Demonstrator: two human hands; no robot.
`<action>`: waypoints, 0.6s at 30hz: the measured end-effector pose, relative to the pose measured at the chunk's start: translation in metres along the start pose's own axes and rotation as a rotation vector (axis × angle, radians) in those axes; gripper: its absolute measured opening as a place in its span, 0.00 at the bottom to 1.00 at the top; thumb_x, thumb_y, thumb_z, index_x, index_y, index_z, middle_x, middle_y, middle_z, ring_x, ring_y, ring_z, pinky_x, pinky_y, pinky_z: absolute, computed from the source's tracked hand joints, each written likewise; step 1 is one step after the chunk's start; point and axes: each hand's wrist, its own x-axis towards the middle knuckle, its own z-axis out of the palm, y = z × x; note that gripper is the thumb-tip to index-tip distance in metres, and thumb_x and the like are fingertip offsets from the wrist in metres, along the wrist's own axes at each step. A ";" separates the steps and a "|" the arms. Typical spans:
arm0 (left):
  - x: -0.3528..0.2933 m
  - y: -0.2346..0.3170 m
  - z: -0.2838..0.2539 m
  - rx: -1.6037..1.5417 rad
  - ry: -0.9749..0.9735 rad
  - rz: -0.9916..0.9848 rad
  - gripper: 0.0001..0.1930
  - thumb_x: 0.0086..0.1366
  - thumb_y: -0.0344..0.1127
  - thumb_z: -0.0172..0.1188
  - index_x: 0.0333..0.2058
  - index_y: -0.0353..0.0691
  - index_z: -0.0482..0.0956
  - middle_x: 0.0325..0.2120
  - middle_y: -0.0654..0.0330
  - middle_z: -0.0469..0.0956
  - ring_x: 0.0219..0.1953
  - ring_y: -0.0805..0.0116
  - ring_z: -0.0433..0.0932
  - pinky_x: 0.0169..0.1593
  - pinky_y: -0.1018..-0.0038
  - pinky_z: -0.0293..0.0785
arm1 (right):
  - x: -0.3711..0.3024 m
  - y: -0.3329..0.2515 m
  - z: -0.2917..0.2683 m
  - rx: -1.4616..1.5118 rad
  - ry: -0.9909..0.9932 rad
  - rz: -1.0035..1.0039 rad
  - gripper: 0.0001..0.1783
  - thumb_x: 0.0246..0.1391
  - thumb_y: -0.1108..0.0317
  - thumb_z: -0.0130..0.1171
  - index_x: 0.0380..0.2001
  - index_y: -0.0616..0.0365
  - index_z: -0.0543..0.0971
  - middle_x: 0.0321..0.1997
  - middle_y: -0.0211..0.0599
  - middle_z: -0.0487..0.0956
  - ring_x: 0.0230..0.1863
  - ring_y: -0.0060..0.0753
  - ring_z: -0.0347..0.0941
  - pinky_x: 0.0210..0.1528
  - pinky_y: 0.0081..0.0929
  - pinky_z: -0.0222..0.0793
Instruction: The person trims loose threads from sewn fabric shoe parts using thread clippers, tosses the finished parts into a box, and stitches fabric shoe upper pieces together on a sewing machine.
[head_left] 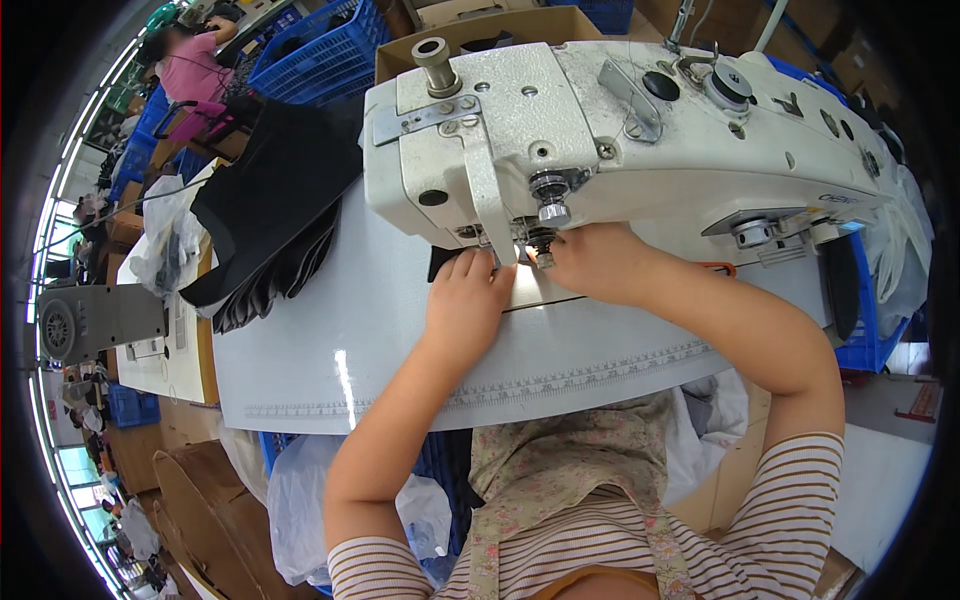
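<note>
A white industrial sewing machine (520, 120) stretches across the upper part of the view, its needle area lit by a small lamp. Just left of the needle, my left hand (466, 300) has its bent fingers close together on a small black fabric piece (438, 262); most of that piece is hidden under the machine head and my fingers. My right hand (597, 262) is closed beside the needle area, its fingertips partly behind the machine's parts, so what they grip cannot be made out. To the left of the machine lies a fanned stack of black fabric pieces (280, 200).
The pale table (300, 365) carries a printed ruler strip (570, 383) along its near edge. Blue baskets (315, 55) and a cardboard box (500, 28) stand behind. A grey machine head (105, 320) is at left. A person in pink (195, 75) sits at far left.
</note>
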 end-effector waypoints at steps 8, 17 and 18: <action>-0.001 -0.001 0.001 -0.229 0.120 -0.183 0.10 0.49 0.24 0.60 0.34 0.39 0.79 0.33 0.56 0.78 0.36 0.57 0.77 0.38 0.65 0.75 | 0.001 -0.007 0.007 -0.068 -0.046 -0.032 0.05 0.38 0.70 0.57 0.20 0.59 0.78 0.27 0.33 0.74 0.33 0.33 0.74 0.37 0.27 0.71; 0.000 -0.006 0.006 -0.104 0.104 -0.050 0.05 0.51 0.28 0.59 0.29 0.39 0.77 0.30 0.60 0.76 0.36 0.61 0.76 0.36 0.67 0.74 | 0.011 -0.025 0.002 -0.219 -0.121 -0.038 0.14 0.42 0.70 0.55 0.35 0.63 0.78 0.22 0.31 0.76 0.28 0.32 0.73 0.35 0.27 0.68; 0.000 -0.006 0.005 -0.083 0.068 -0.030 0.04 0.53 0.30 0.57 0.28 0.38 0.76 0.31 0.60 0.75 0.38 0.62 0.75 0.37 0.69 0.74 | 0.013 -0.027 0.002 -0.220 -0.124 -0.038 0.14 0.42 0.70 0.55 0.35 0.63 0.78 0.22 0.31 0.76 0.28 0.32 0.73 0.35 0.27 0.68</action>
